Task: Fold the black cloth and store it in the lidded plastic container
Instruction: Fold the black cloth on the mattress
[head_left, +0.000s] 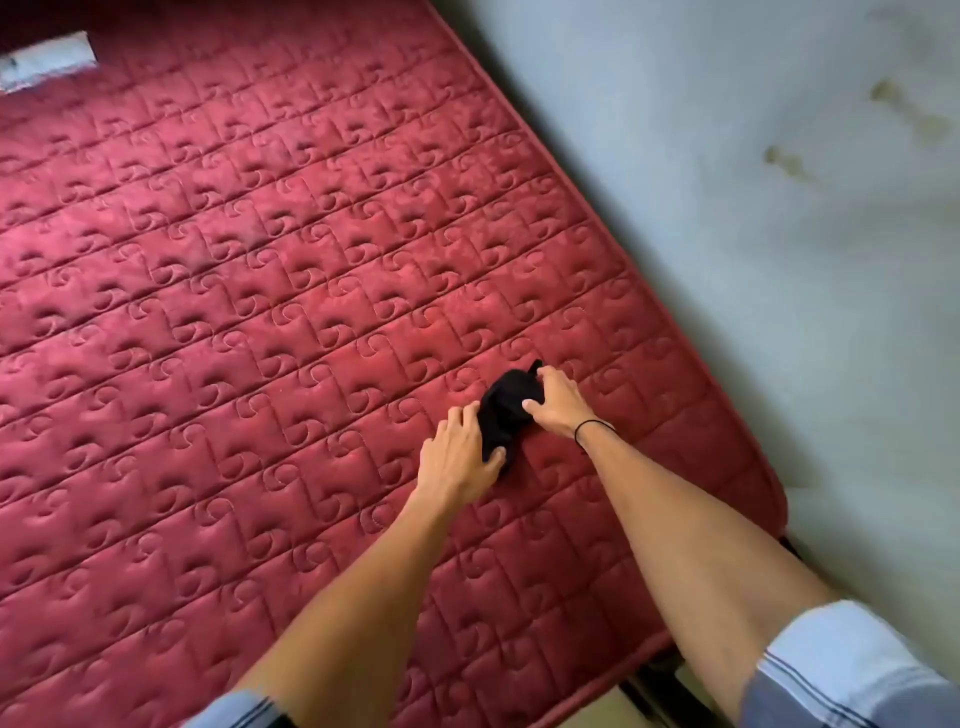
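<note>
- Cloth (503, 410): black, bunched into a small crumpled heap on the mattress (260, 312), lying near the mattress's right edge and toward the near corner; one little tip of it pokes up at the far end, beside the right fingertips
- Left hand (457, 460): palm down at the near-left side of the cloth; thumb pressed onto the cloth's near end, fingers curled along its left edge, so the hand is closed on the fabric rather than spread flat
- Right hand (553, 402): set on the far-right side of the cloth, fingers bent and pinching into the fabric, thumb tip on top of the heap; a thin black band (592, 431) circles the wrist
- Both hands touch the cloth at once, one at each end, with the dark heap showing between them
- Mattress: red, quilted in squares with a swirl stitched in each; it fills most of the view; a white label (49, 61) sits far off at the top-left corner, blurred
- Wall (779, 208): pale blue-grey with a few yellowish stains, running along the mattress's right side
- Sleeves (841, 670): light blue, rolled, showing at the bottom of both forearms
</note>
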